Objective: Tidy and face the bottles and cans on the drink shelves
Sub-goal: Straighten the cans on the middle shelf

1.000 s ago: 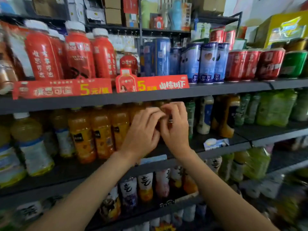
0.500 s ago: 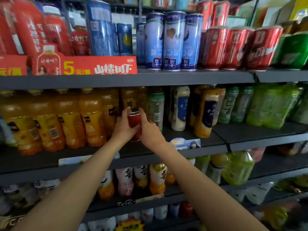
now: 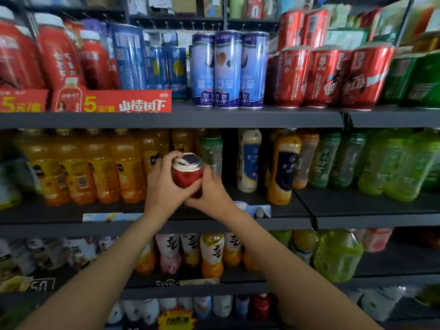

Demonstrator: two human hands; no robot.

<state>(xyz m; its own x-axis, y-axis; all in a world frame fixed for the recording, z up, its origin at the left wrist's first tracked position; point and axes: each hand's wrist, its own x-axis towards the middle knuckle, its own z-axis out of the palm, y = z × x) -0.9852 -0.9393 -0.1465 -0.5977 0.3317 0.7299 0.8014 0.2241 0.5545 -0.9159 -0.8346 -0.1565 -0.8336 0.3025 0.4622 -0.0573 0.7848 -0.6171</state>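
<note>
A red can (image 3: 187,173) with a silver top is held in front of the middle shelf (image 3: 238,223), tilted slightly toward me. My left hand (image 3: 164,184) grips its left side, with the thumb over the rim. My right hand (image 3: 212,191) wraps its right side and bottom. Orange juice bottles (image 3: 78,167) stand behind and to the left of the can. A green-capped bottle (image 3: 212,151) stands just behind it on the right.
The top shelf (image 3: 238,117) carries red bottles (image 3: 57,53), blue cans (image 3: 228,70), red cola cans (image 3: 328,77) and green cans (image 3: 419,79). Green tea bottles (image 3: 392,165) fill the middle shelf's right side. Lower shelves hold small juice bottles (image 3: 209,253). A red price sign (image 3: 112,102) hangs on the top shelf's edge.
Both hands have pulled the red can out from among the bottles on the middle shelf toward me. Its silver top now shows. The camera has shifted right and closer.
</note>
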